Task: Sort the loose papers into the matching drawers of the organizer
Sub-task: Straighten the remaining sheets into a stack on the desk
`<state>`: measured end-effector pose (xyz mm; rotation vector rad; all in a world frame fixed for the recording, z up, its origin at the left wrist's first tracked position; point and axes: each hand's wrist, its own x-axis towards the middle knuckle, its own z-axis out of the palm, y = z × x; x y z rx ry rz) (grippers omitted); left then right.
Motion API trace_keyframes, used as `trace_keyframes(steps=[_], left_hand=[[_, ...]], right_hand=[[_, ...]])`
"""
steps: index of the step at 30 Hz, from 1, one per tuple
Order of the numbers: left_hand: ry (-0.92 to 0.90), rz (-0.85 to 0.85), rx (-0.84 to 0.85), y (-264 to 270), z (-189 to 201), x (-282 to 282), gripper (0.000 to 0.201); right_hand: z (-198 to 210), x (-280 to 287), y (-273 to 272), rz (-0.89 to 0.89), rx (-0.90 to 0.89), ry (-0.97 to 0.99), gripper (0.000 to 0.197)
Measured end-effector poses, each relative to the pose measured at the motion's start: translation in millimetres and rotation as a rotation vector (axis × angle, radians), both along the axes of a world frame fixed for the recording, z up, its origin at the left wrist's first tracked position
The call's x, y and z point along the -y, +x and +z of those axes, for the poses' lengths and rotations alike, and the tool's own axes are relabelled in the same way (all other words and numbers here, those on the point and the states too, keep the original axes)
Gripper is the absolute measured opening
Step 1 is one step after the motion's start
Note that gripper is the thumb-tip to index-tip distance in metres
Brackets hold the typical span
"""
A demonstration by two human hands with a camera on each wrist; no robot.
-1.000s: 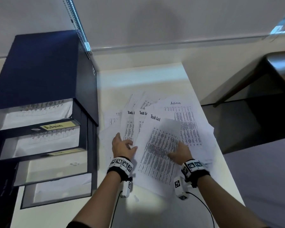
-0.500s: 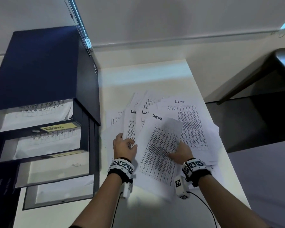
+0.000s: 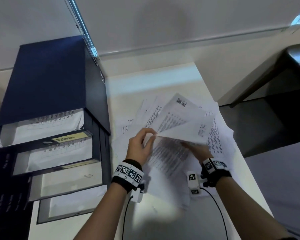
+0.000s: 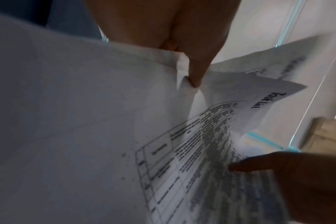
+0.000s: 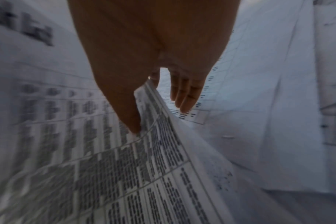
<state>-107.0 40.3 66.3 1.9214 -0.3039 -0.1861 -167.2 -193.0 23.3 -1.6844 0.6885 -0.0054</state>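
Observation:
Loose printed papers (image 3: 218, 135) lie spread over the white table (image 3: 163, 222). My left hand (image 3: 151, 134) pinches the near corner of a few raised Task List sheets (image 3: 180, 118), which fan up and away from me. In the left wrist view the thumb (image 4: 194, 75) presses that folded corner, beside the Task List sheets (image 4: 259, 106). My right hand (image 3: 194, 148) is half hidden under the raised sheets. In the right wrist view it (image 5: 144, 118) pinches a printed sheet's edge (image 5: 163, 136), thumb on top. The dark blue organizer (image 3: 50, 84) stands to the left, several drawers pulled out, one labelled Admin (image 3: 69, 137).
The top two drawers (image 3: 42, 125) hold printed sheets; the lower ones (image 3: 68, 181) show pale insides. The table's right edge (image 3: 241, 161) drops to a dark floor, with a dark bench (image 3: 293, 66) beyond. A wall closes the back. Cables trail from both wrists.
Both hands lay flat on the pile before. Now they have lifted some Task List sheets off it, fanned upward, the left hand pinching their corner.

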Motion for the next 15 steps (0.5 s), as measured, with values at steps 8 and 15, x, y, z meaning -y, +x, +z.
trace_keyframes(steps=[8,15], left_hand=[[-0.311,0.070,0.101,18.8,70.1,-29.8,0.050],[-0.070,0.145,-0.060,15.9,69.0,-35.9,0.034]], right_hand=[[89.1,-8.8,38.8,-0.036,0.217,0.188,0.016],[98.6,-31.9,24.4,0.090,0.143,-0.112,0.020]])
